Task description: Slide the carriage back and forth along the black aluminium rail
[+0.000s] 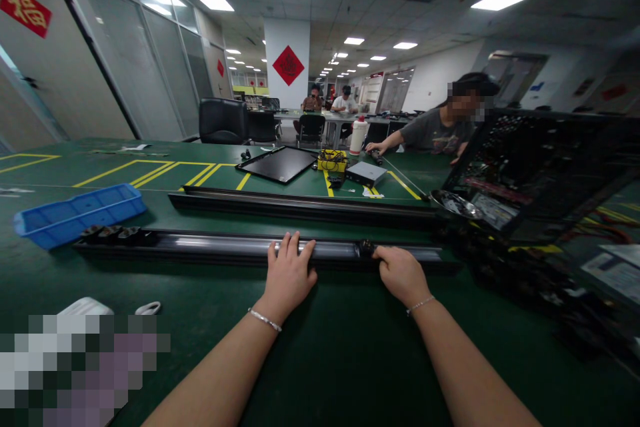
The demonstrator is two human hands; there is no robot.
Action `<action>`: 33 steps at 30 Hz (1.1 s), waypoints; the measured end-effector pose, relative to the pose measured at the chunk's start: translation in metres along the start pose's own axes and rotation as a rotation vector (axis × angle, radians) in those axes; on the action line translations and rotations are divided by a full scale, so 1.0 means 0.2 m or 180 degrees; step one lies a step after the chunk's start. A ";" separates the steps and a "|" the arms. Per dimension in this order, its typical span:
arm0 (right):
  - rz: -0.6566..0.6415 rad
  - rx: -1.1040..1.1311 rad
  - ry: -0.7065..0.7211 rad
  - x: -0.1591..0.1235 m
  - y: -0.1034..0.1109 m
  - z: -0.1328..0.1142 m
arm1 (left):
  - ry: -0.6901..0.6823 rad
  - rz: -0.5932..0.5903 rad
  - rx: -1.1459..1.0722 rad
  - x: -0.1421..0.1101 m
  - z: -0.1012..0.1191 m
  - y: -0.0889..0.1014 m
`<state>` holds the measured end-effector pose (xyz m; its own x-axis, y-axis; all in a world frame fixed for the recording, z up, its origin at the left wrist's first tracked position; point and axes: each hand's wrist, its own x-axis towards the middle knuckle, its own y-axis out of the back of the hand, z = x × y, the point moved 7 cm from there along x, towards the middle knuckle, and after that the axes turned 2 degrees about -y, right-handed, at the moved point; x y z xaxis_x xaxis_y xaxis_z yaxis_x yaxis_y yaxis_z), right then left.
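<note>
A long black rail with a shiny groove point(220, 245) lies across the green table in front of me. My left hand point(289, 273) rests flat on the rail's near edge, fingers stretched out over the groove. My right hand point(400, 272) is curled at the rail further right, its fingertips pinching a small black part point(367, 248) that sits in the groove. Several small black pieces point(113, 233) sit in the rail's left end. A second long black rail point(300, 203) lies parallel behind the first.
A blue plastic tray point(75, 213) stands at the left. An open black computer case point(540, 173) with cables stands at the right. Farther back lie a black panel point(280, 163), a yellow box point(333, 160) and a white bottle point(358, 135). A person point(440, 130) sits at the table's far side.
</note>
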<state>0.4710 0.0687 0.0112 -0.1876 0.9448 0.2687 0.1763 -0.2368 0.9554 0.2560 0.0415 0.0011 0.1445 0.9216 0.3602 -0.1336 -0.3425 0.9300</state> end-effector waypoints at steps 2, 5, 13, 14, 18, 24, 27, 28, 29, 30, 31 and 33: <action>-0.0012 0.0002 -0.0026 0.00 0.00 0.01 | -0.0028 0.0009 0.0007 0.00 0.00 0.00; -0.0014 0.0016 -0.0154 0.00 0.00 0.05 | -0.0073 0.0054 0.0018 0.00 0.00 0.00; -0.0013 0.0052 -0.0244 -0.01 0.02 0.06 | -0.0098 0.0114 0.0035 0.00 -0.01 -0.02; -0.0021 0.0072 -0.0238 -0.01 0.02 0.06 | -0.0106 0.0119 0.0032 0.00 -0.01 -0.02; 0.0005 0.0100 -0.0216 -0.01 0.02 0.07 | -0.0129 0.0136 0.0033 0.00 0.00 -0.02; 0.0244 0.0029 -0.0416 -0.01 0.01 0.18 | -0.0090 0.0117 0.0061 0.00 0.00 -0.02; 0.0311 0.0061 -0.0430 -0.02 0.00 0.20 | -0.0081 0.0091 0.0061 0.00 0.00 -0.02; 0.0308 0.0066 -0.0430 -0.02 0.00 0.19 | -0.0085 0.0082 0.0054 0.00 0.00 -0.02; 0.0299 0.0067 -0.0434 -0.02 0.00 0.19 | -0.0082 0.0076 0.0047 0.00 0.00 -0.02; 0.0291 0.0069 -0.0440 -0.02 0.01 0.19 | -0.0081 0.0070 0.0041 0.00 0.00 -0.01; 0.0281 0.0076 -0.0448 -0.02 0.01 0.19 | -0.0078 0.0066 0.0037 0.00 0.00 -0.01; 0.0261 0.0105 -0.0463 -0.02 0.01 0.19 | -0.0074 0.0053 0.0031 0.00 0.00 -0.01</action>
<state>0.5083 0.0736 0.0076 -0.0298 0.9459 0.3230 0.2173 -0.3092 0.9258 0.2559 0.0428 -0.0012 0.1651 0.9113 0.3772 -0.1267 -0.3596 0.9244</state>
